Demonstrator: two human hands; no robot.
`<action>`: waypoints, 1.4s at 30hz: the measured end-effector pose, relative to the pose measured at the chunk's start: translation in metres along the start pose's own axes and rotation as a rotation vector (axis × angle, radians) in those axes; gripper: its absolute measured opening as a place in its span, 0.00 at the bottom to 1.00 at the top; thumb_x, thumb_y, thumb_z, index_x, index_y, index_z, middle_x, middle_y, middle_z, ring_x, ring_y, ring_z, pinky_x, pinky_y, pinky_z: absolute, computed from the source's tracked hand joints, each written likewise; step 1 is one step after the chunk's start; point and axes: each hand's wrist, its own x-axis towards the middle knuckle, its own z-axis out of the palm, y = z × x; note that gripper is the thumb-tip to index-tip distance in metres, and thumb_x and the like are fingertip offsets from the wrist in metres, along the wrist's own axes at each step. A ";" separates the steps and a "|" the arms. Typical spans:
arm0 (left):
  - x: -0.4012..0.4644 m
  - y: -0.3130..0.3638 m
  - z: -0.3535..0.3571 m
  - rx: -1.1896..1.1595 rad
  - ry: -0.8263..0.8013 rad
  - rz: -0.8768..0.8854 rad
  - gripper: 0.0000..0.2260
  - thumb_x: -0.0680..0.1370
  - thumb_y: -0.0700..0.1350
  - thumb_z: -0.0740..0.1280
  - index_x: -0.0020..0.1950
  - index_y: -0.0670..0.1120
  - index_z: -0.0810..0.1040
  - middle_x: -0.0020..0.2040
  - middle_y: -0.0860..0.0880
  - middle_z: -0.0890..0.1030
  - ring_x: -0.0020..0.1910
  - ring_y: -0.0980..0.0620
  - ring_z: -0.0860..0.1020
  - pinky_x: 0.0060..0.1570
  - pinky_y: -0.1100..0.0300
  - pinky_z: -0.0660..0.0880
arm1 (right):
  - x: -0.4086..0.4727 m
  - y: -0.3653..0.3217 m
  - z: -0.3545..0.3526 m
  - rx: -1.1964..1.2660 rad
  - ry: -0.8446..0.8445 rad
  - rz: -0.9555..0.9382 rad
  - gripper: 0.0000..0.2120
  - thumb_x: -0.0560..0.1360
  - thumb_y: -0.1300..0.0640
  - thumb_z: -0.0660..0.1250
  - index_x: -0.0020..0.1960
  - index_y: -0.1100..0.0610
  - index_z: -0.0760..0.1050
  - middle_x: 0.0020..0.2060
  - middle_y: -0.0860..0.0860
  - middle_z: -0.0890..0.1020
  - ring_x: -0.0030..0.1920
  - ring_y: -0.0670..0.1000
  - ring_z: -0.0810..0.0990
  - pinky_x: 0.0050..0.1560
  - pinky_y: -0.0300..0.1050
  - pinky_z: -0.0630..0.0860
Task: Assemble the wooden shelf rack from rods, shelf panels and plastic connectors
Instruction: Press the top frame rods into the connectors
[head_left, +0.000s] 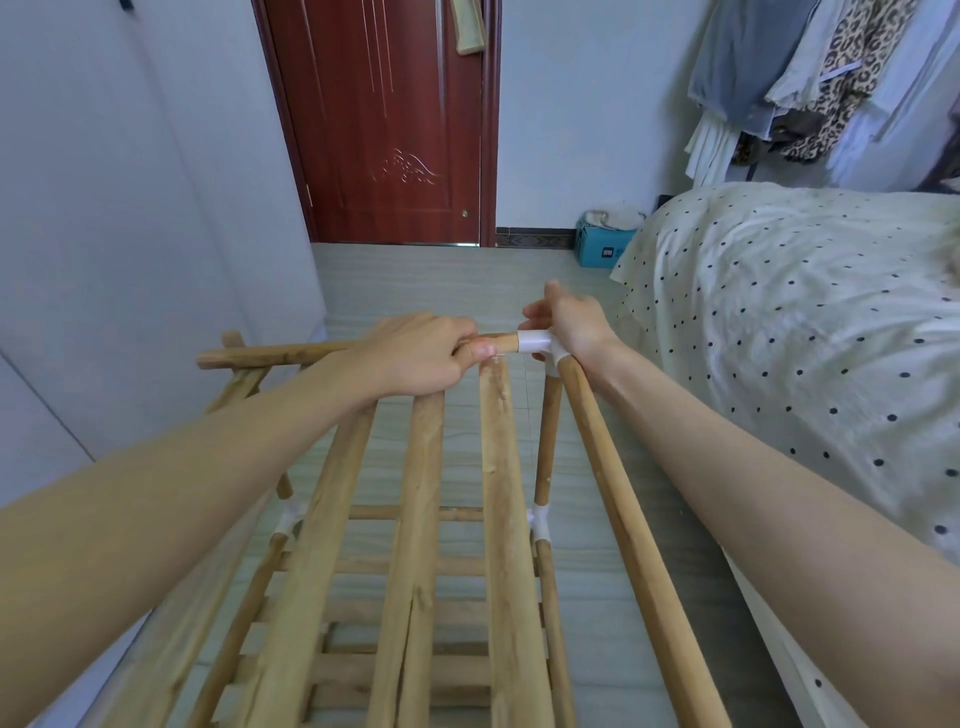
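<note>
Gripping a round wooden rod (275, 354), the left hand (415, 358) meets a white plastic corner connector (540, 344) clasped by the right hand (571, 325).

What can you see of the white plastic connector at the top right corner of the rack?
The white plastic connector is a glossy corner joint with several sockets. A horizontal rod, gripped by the left hand, enters its left socket. A long rod runs from it toward the camera, and a vertical rod drops below. The right hand holds its far side, partly hiding it.
</note>
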 end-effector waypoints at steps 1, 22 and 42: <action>-0.005 0.003 -0.001 0.001 -0.005 -0.007 0.14 0.81 0.57 0.51 0.48 0.50 0.70 0.37 0.52 0.73 0.38 0.51 0.73 0.32 0.59 0.64 | -0.008 -0.001 -0.001 -0.016 0.014 0.015 0.17 0.82 0.54 0.52 0.55 0.64 0.74 0.48 0.60 0.81 0.37 0.52 0.75 0.34 0.41 0.72; -0.277 0.131 -0.026 -0.390 -0.033 0.158 0.15 0.80 0.56 0.55 0.61 0.53 0.74 0.62 0.56 0.71 0.60 0.60 0.70 0.62 0.60 0.68 | -0.316 0.037 -0.048 0.141 -0.172 -0.004 0.15 0.82 0.47 0.51 0.62 0.54 0.66 0.56 0.52 0.74 0.53 0.55 0.80 0.55 0.48 0.76; -0.293 0.137 -0.003 0.036 0.305 0.240 0.15 0.80 0.57 0.52 0.51 0.49 0.72 0.48 0.52 0.70 0.51 0.55 0.64 0.50 0.65 0.52 | -0.294 0.053 -0.035 0.393 -0.120 0.108 0.09 0.82 0.57 0.52 0.44 0.55 0.65 0.29 0.50 0.69 0.27 0.48 0.66 0.27 0.37 0.68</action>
